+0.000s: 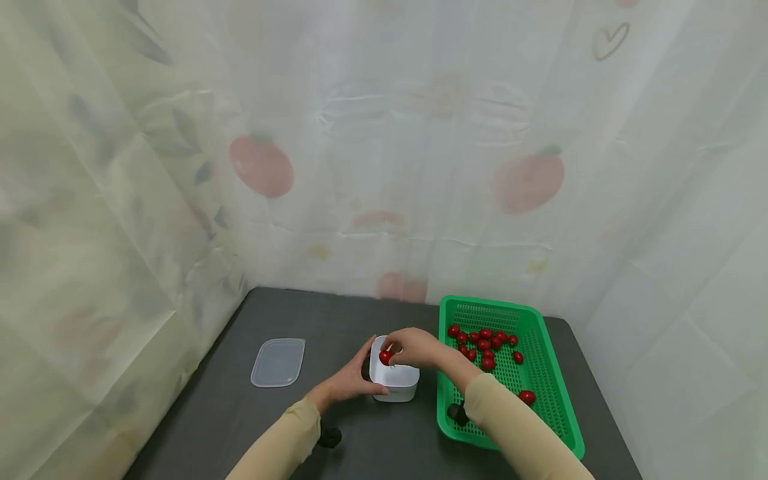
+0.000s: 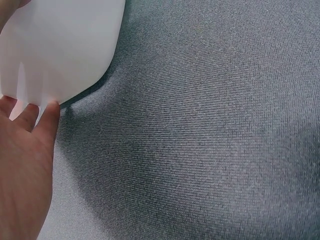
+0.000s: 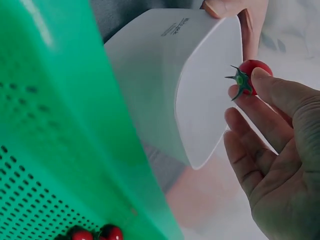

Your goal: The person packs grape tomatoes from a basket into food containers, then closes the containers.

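A white plastic container (image 1: 401,393) stands near the middle of the dark table. My left hand (image 1: 347,383) grips it from the left, with the thumb at the near side and the fingers at the far side. In the left wrist view, fingertips press against the wall of the white container (image 2: 65,50). Over the container's mouth, my right hand (image 1: 417,348) pinches a red cherry tomato (image 1: 385,358) between thumb and fingers. The right wrist view shows this cherry tomato (image 3: 256,69) with its green stem top still on, close to the container's rim.
A green perforated basket (image 1: 555,383) with several cherry tomatoes (image 1: 483,345) stands on the right, under my right forearm. To the left lies a translucent lid (image 1: 279,363) flat on the table (image 1: 231,413). Printed curtains (image 1: 384,173) hang behind and at the sides.
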The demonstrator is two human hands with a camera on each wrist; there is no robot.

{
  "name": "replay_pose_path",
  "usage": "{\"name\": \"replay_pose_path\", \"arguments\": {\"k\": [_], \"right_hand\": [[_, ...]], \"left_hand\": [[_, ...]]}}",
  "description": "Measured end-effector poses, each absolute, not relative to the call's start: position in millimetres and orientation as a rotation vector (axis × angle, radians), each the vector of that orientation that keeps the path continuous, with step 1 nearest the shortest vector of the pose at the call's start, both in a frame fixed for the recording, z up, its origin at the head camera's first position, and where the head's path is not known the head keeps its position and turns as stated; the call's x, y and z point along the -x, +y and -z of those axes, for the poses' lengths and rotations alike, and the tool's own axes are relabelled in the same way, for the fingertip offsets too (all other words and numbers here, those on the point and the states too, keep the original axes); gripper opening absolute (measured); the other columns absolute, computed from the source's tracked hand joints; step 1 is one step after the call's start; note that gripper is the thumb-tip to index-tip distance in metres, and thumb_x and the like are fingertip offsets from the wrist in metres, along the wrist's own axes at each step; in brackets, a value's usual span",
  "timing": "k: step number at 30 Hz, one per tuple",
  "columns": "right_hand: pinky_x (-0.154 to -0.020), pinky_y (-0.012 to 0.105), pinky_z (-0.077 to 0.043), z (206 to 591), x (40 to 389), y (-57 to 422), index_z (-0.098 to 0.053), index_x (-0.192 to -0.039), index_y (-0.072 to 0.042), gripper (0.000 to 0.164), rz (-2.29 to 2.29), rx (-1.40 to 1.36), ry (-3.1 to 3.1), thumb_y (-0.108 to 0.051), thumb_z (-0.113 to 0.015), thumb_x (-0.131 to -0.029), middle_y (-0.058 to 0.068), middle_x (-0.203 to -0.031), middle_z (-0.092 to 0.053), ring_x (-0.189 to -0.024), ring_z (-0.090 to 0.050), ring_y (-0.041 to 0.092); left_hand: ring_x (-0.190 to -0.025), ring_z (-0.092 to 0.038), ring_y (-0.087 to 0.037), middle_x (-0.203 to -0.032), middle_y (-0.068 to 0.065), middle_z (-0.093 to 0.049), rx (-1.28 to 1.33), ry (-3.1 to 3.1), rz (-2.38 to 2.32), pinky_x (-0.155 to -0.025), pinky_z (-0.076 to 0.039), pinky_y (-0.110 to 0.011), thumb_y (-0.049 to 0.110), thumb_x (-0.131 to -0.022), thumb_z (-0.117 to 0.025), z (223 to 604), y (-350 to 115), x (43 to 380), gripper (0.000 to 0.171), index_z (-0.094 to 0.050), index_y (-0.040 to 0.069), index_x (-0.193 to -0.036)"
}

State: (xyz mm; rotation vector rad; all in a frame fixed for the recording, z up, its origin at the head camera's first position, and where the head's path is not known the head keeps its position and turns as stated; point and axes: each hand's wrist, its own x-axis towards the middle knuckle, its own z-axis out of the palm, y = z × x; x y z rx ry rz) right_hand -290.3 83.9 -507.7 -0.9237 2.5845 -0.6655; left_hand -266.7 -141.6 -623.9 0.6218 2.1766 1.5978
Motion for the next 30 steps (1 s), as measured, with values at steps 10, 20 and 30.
{"name": "replay_pose_path", "arguments": {"k": [10,20,30], "right_hand": [[-0.07,0.025,-0.052,519,293,66,-0.074,-0.107,-0.013,0.019,0.518,0.895,2.559,-0.012,-0.079,-0.089,-0.007,-0.091,-0.069,-0.079,-0.061,0.006],[-0.065,0.027,-0.052,530,295,55,-0.075,-0.096,-0.016,0.015,0.406,0.834,2.574,-0.012,-0.084,-0.084,-0.011,-0.082,-0.064,-0.071,-0.058,0.008],[-0.063,0.028,-0.051,536,293,49,-0.077,-0.096,-0.018,0.016,0.261,0.825,2.635,-0.019,-0.087,-0.083,-0.014,-0.078,-0.062,-0.067,-0.056,0.008]], "left_hand": [[-0.143,-0.034,-0.03,-0.167,-0.011,-0.018,-0.622,2.225,-1.564,-0.114,-0.033,-0.055,0.031,-0.084,-0.087,622,-142,265,0.123,0.004,0.014,-0.165],[-0.145,-0.03,-0.034,-0.168,-0.012,-0.013,-0.631,2.208,-1.571,-0.113,-0.033,-0.057,0.027,-0.087,-0.085,620,-141,264,0.12,0.005,0.021,-0.165],[-0.142,-0.037,-0.034,-0.167,-0.012,-0.014,-0.633,2.135,-1.631,-0.105,-0.046,-0.045,0.02,-0.087,-0.084,624,-141,265,0.119,0.006,0.025,-0.165]]}}
